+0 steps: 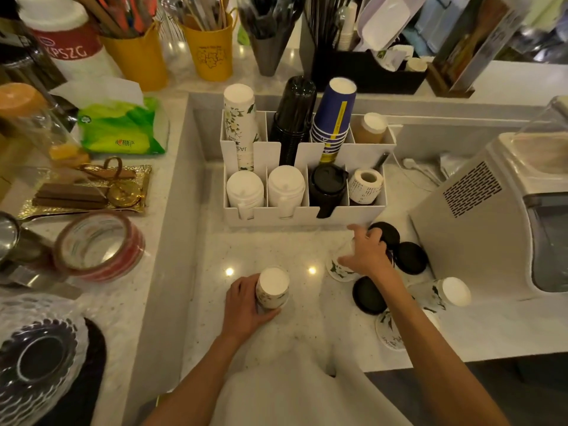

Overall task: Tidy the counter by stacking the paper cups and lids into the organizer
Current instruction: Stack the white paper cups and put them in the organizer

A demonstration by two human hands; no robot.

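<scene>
My left hand grips an upside-down floral paper cup standing on the counter near its front. My right hand is curled over a second floral cup to the right, just in front of the white organizer. Three black lids lie on the counter around that hand. Two more floral cups lie on their sides under and right of my right forearm. The organizer holds stacks of floral, black and blue cups at the back, white and black lids in front.
A grey machine stands close on the right. A raised ledge on the left carries tape rolls, a gold tray, a tissue pack and yellow utensil pots. A label roll sits in the organizer's front right slot.
</scene>
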